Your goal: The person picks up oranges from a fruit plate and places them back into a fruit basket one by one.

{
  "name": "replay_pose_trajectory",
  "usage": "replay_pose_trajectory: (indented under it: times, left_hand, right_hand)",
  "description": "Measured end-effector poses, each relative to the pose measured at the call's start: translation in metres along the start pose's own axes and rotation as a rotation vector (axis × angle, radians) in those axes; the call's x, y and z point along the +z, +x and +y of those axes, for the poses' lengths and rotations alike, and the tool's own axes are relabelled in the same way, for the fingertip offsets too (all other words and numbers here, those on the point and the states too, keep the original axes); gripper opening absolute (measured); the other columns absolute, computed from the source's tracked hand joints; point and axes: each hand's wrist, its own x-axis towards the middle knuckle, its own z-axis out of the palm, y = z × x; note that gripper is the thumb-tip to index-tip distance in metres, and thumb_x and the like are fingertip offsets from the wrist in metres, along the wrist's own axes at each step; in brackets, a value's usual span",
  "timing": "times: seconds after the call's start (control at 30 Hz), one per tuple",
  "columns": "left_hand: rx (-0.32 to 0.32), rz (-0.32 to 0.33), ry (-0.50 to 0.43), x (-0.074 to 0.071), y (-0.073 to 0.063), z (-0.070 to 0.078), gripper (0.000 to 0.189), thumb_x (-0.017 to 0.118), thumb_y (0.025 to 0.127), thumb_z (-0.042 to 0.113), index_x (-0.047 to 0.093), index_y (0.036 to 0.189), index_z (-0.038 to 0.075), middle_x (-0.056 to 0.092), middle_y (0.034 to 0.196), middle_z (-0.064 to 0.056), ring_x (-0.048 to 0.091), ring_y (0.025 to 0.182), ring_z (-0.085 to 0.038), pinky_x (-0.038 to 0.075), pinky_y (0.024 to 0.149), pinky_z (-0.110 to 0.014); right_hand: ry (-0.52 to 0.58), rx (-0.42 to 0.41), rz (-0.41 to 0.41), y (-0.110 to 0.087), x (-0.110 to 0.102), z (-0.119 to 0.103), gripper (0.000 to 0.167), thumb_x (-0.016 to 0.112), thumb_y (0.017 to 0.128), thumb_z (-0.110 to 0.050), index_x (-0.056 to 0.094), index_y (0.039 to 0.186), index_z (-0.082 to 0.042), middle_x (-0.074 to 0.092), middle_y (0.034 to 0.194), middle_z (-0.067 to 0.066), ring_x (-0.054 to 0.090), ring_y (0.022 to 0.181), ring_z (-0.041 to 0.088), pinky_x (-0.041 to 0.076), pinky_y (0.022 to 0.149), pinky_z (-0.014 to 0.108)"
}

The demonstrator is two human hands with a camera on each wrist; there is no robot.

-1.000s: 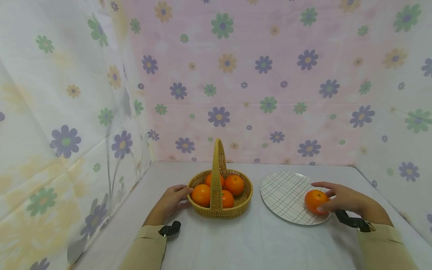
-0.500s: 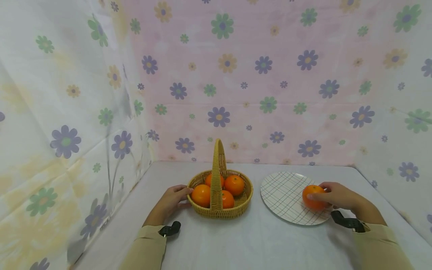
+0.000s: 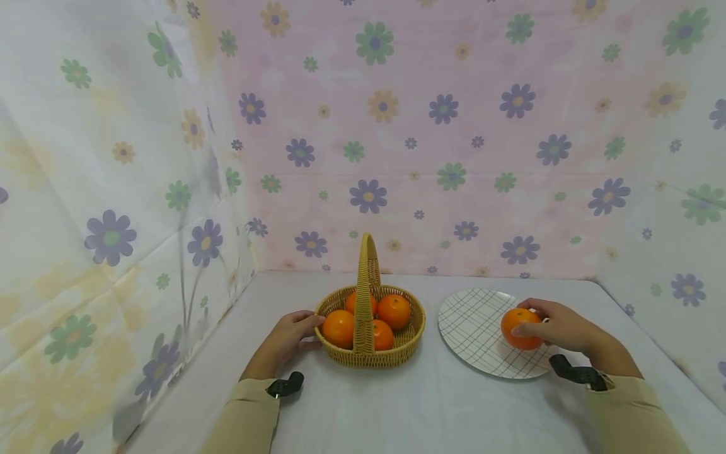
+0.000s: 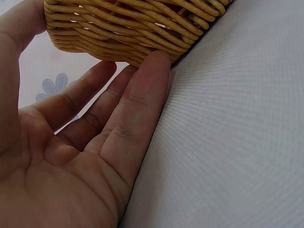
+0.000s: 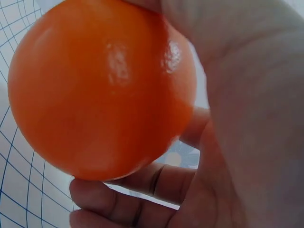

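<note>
My right hand (image 3: 567, 325) holds a glossy orange (image 3: 520, 328) over the right part of a round white plate (image 3: 471, 328) with a grid pattern. The thumb lies on the near side of the fruit; in the right wrist view, fingers (image 5: 137, 204) curl beneath the orange (image 5: 99, 90). A yellow wicker basket (image 3: 397, 359) with a tall arched handle stands left of the plate and contains several oranges (image 3: 394, 311). At its left rim, my left hand (image 3: 286, 340) grips the basket, and in the left wrist view its fingertips meet the woven side (image 4: 128, 28) near the tabletop.
A white cloth covers the table (image 3: 431, 410). Flower-printed fabric rises behind (image 3: 420, 239) and along the left side (image 3: 153, 284). Black camera mounts (image 3: 575, 372) sit at both wrists, below beige sleeves (image 3: 635, 416).
The right hand has closed around the orange and moved it slightly left and up over the plate. The left hand and basket have stayed in place.
</note>
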Motion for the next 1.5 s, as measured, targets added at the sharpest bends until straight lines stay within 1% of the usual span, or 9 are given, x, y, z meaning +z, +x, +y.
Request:
replay_pose_trajectory:
  times: [0.2, 0.4, 0.53, 0.77, 1.0, 1.17, 1.3, 1.43, 1.5]
  left_hand:
    - [0.008, 0.007, 0.008, 0.000, 0.000, 0.000, 0.053, 0.073, 0.095, 0.041, 0.065, 0.131, 0.003, 0.064, 0.135, -0.015, 0.070, 0.109, -0.023, 0.062, 0.093, -0.042]
    - [0.015, 0.006, 0.010, 0.000, 0.001, -0.001, 0.052, 0.072, 0.096, 0.041, 0.065, 0.131, 0.003, 0.065, 0.134, -0.015, 0.070, 0.109, -0.023, 0.062, 0.093, -0.042]
    - [0.019, 0.003, 0.004, 0.000, 0.002, -0.002, 0.052, 0.072, 0.096, 0.041, 0.065, 0.130, 0.003, 0.065, 0.134, -0.015, 0.069, 0.109, -0.023, 0.063, 0.093, -0.042]
    - [0.024, 0.001, -0.032, 0.000, 0.001, -0.003, 0.051, 0.074, 0.095, 0.038, 0.065, 0.129, 0.001, 0.065, 0.131, -0.016, 0.070, 0.108, -0.023, 0.063, 0.090, -0.043]
    - [0.022, 0.005, -0.031, 0.000, 0.001, -0.003, 0.049, 0.074, 0.095, 0.037, 0.066, 0.128, 0.001, 0.066, 0.131, -0.016, 0.071, 0.106, -0.023, 0.063, 0.090, -0.043]
    - [0.015, 0.006, -0.021, 0.000, 0.001, -0.003, 0.050, 0.074, 0.094, 0.038, 0.066, 0.128, 0.002, 0.066, 0.131, -0.015, 0.071, 0.106, -0.023, 0.063, 0.091, -0.043]
    - [0.007, 0.006, -0.017, 0.000, 0.001, -0.002, 0.053, 0.075, 0.094, 0.041, 0.065, 0.130, 0.003, 0.065, 0.133, -0.015, 0.071, 0.107, -0.023, 0.063, 0.092, -0.042]
    - [0.001, 0.007, -0.014, 0.000, 0.001, -0.002, 0.056, 0.075, 0.093, 0.042, 0.064, 0.132, 0.003, 0.064, 0.134, -0.016, 0.070, 0.109, -0.024, 0.063, 0.092, -0.042]
    - [0.000, 0.006, -0.013, 0.000, 0.001, -0.003, 0.056, 0.075, 0.093, 0.042, 0.063, 0.132, 0.003, 0.064, 0.135, -0.016, 0.070, 0.110, -0.025, 0.063, 0.092, -0.042]
  right_hand:
    - [0.015, -0.012, -0.011, 0.001, 0.002, -0.004, 0.065, 0.077, 0.088, -0.041, 0.055, 0.142, -0.011, 0.063, 0.115, 0.013, 0.057, 0.093, 0.026, 0.056, 0.072, 0.034]
    - [0.008, -0.056, 0.013, 0.003, 0.005, -0.011, 0.061, 0.080, 0.086, -0.037, 0.056, 0.139, -0.015, 0.060, 0.106, 0.012, 0.057, 0.088, 0.026, 0.056, 0.070, 0.034]
    - [0.025, -0.074, 0.037, 0.004, 0.006, -0.017, 0.061, 0.081, 0.085, -0.035, 0.053, 0.136, -0.016, 0.058, 0.103, 0.013, 0.058, 0.084, 0.026, 0.057, 0.068, 0.035]
    - [0.024, -0.080, 0.080, 0.005, 0.009, -0.027, 0.062, 0.084, 0.082, -0.033, 0.050, 0.131, -0.017, 0.059, 0.107, 0.014, 0.061, 0.084, 0.025, 0.062, 0.071, 0.034]
    - [-0.002, -0.079, 0.105, 0.007, 0.010, -0.031, 0.066, 0.087, 0.079, -0.036, 0.047, 0.127, -0.018, 0.063, 0.118, 0.017, 0.066, 0.086, 0.025, 0.065, 0.080, 0.044]
    - [-0.034, -0.132, 0.119, 0.006, 0.009, -0.037, 0.066, 0.087, 0.080, -0.040, 0.046, 0.127, -0.020, 0.063, 0.122, 0.019, 0.067, 0.087, 0.024, 0.065, 0.081, 0.046]
    - [-0.043, -0.178, 0.138, 0.004, 0.011, -0.045, 0.063, 0.086, 0.081, -0.044, 0.050, 0.128, -0.023, 0.064, 0.123, 0.016, 0.065, 0.084, 0.023, 0.062, 0.077, 0.039]
    - [-0.039, -0.247, 0.153, 0.003, 0.015, -0.054, 0.058, 0.087, 0.081, -0.043, 0.055, 0.125, -0.027, 0.065, 0.123, 0.011, 0.065, 0.082, 0.021, 0.059, 0.070, 0.033]
    - [-0.033, -0.279, 0.158, 0.002, 0.017, -0.059, 0.057, 0.088, 0.080, -0.042, 0.055, 0.124, -0.027, 0.064, 0.122, 0.009, 0.066, 0.083, 0.020, 0.060, 0.069, 0.032]
